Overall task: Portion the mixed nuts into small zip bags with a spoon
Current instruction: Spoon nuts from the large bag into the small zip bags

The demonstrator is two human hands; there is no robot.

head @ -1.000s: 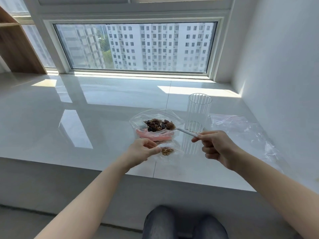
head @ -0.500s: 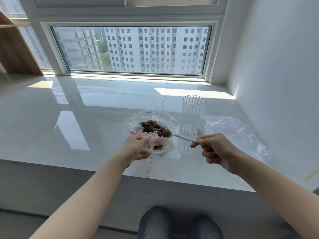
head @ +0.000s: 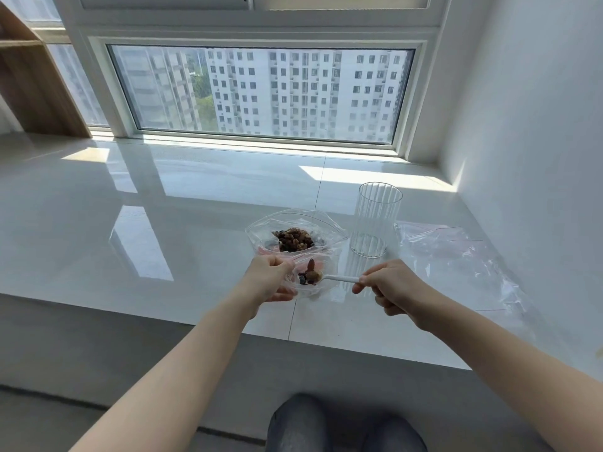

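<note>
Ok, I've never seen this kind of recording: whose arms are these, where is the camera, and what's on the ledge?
No machine here: a person's bare arms, filmed by a camera on their head looking forward and down. The left hand holds a small bag open. The right hand pinches a white spoon, its bowl loaded with nuts at that bag's mouth. On the white ledge behind sit a bigger bag of nuts, a ribbed glass and spare empty bags.

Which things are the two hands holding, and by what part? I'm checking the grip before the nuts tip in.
The right hand pinches the white spoon at its handle end. The left hand holds the small zip bag by its mouth edge.
</note>
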